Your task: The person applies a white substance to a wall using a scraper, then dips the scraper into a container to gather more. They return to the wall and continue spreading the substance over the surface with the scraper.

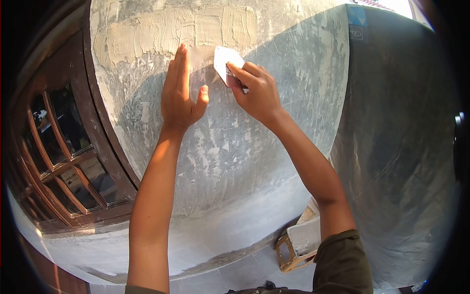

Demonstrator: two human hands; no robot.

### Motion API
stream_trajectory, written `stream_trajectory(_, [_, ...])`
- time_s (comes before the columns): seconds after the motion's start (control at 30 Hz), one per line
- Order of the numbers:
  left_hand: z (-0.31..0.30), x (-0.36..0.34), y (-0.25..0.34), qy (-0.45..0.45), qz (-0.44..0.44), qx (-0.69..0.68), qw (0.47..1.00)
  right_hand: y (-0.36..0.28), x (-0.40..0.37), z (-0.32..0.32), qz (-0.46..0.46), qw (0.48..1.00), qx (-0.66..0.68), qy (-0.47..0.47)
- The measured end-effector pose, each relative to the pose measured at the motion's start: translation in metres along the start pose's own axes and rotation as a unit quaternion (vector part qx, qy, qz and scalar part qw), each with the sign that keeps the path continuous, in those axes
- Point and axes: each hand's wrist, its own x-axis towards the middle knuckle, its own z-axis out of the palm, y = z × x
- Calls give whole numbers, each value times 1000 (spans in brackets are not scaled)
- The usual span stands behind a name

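My left hand (180,90) lies flat against a grey plastered wall (235,147), fingers together and pointing up, thumb spread to the right. My right hand (257,90) grips a small scraper (225,63) with a pale, putty-smeared blade and presses it to the wall just right of my left fingertips. Above both hands runs a band of fresh beige filler (176,34), rough and streaked. The scraper's handle is mostly hidden inside my fingers.
A dark brown wooden window frame (68,147) with small glass panes fills the left side. A second grey wall (391,147) meets the first at a corner on the right. Below stands a small wooden stool (296,247) on a tiled floor.
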Motion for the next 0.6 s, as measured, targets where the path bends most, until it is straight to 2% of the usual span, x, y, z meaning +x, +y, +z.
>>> stream_trajectory(0.03, [0, -1, -1, 1, 6, 4, 1000, -1, 8, -1, -20, 999, 31, 16])
stream_trajectory(0.1, [1, -3, -1, -1, 11, 9, 1000, 23, 38, 2, -20, 998, 7, 65])
stream_trajectory(0.3, [0, -2, 1, -5, -4, 4, 1000, 79, 75, 9, -50, 987, -125, 90])
stream_trajectory(0.4, [0, -1, 2, -2, -2, 3, 1000, 82, 67, 11, -71, 985, -145, 54])
stream_trajectory(0.6, [0, 0, 3, -1, 2, 6, 1000, 58, 22, 8, -33, 988, -148, -11])
